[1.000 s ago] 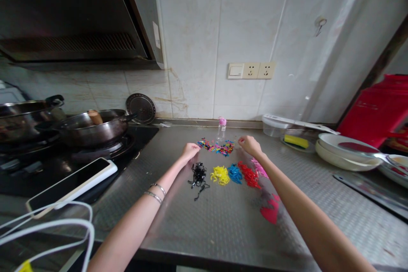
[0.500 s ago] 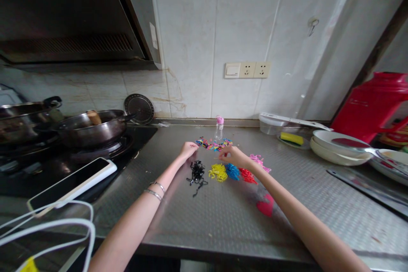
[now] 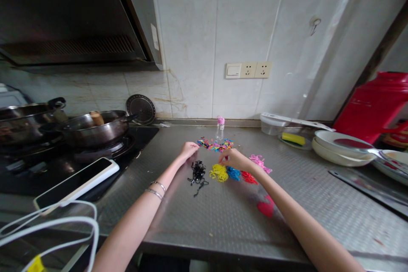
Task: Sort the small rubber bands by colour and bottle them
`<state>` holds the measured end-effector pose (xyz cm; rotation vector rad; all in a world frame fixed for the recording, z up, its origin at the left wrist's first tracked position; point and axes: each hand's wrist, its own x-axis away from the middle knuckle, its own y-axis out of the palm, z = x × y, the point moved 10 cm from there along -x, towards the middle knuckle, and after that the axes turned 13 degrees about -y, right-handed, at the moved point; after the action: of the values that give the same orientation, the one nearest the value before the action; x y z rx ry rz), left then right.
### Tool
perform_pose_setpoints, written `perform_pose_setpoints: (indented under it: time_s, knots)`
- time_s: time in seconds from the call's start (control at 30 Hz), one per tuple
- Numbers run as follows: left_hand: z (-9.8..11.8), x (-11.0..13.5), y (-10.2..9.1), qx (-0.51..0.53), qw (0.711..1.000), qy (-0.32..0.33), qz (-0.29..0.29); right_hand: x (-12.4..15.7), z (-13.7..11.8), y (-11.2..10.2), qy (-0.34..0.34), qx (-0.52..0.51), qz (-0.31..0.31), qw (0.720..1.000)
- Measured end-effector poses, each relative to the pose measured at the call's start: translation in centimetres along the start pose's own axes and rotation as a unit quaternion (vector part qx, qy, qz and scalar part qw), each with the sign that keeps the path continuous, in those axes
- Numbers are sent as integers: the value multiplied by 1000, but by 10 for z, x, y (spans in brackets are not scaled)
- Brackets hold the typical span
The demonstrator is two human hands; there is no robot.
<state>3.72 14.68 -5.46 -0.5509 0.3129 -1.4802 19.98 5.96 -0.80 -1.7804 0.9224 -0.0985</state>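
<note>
Yellow pile (image 3: 218,173) & blue pile (image 3: 233,173) lie just beside R hand (image 3: 235,159), fingers bent down, can't tell if pinching. L hand (image 3: 189,150) by mixed pile (image 3: 215,147), fingers curled, grip unclear; black pile (image 3: 198,171) nearby.

Soft, muted light seemed to come from the right, leaving a pale streak of glare on the tiled wall (image 3: 188,29) and a sheen on the worktop (image 3: 178,216); the range hood (image 3: 60,4) sat in deep shade. Wide-angle stretch tilted the red flask (image 3: 363,112), and small details blurred.
</note>
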Motion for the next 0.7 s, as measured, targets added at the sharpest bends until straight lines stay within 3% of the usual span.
perform_pose_setpoints:
  time_s: [0.17, 0.37, 0.7]
  knots:
    - [-1, -1, 0, 0, 1000, 3, -2, 3, 5, -14, 14, 46, 22, 999]
    - [2, -4, 1, 17, 999, 40, 0, 17, 22, -38, 101, 139, 45, 984]
    - [-9, -20, 7, 12, 998, 53, 16, 32, 34, -49, 159, 214, 40, 963]
